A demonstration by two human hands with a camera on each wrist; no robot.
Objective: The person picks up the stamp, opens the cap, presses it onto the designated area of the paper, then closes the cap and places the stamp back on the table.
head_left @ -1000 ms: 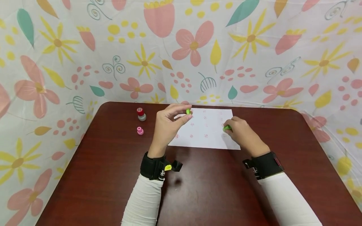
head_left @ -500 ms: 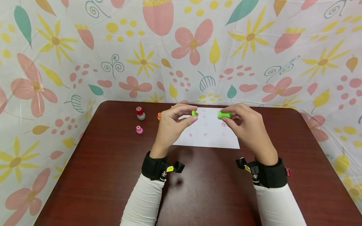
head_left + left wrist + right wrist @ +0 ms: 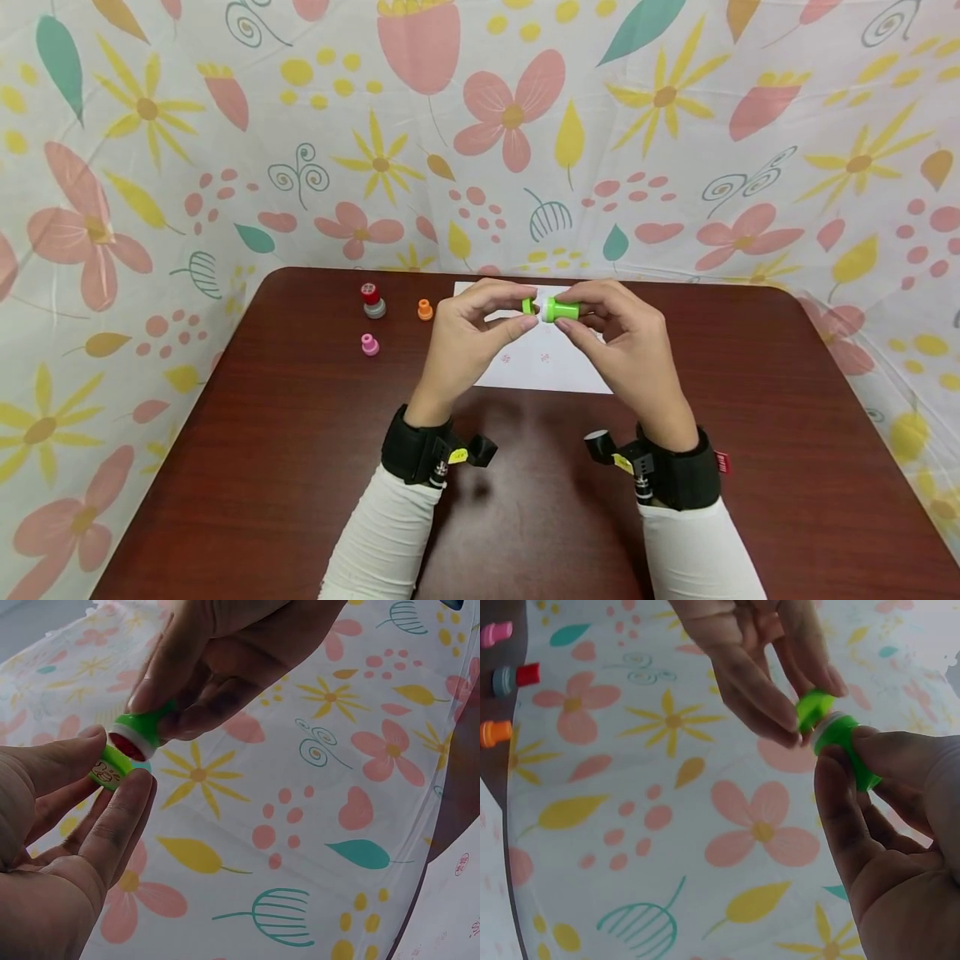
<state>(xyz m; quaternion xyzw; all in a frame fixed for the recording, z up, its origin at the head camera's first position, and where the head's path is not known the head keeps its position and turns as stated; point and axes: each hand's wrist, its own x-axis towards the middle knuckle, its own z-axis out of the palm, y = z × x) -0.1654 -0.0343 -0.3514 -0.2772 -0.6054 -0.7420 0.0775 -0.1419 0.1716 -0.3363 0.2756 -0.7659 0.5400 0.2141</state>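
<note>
My left hand [image 3: 474, 327] pinches a small green stamp cap [image 3: 111, 768] between thumb and fingertips; a design shows on its outer face. In my right hand [image 3: 628, 346] is a green stamp [image 3: 845, 742], held by its body between thumb and fingers. Its white rim and red stamping face [image 3: 129, 745] point toward the cap. In the head view, cap and stamp are lined up a short way apart over the paper [image 3: 540, 377]. The white sheet bears several small red stamped prints [image 3: 545, 358] and is partly hidden behind both hands.
On the table [image 3: 300, 467], left of the paper, stand a red-and-grey stamp [image 3: 372, 302], a pink stamp [image 3: 370, 344] and an orange stamp [image 3: 425, 310]. A flower-patterned cloth [image 3: 480, 150] hangs behind the table's back edge.
My right hand has lifted the green stamp off the paper, turned it sideways and brought it left toward the cap. My left hand has shifted slightly right, uncovering the orange stamp.
</note>
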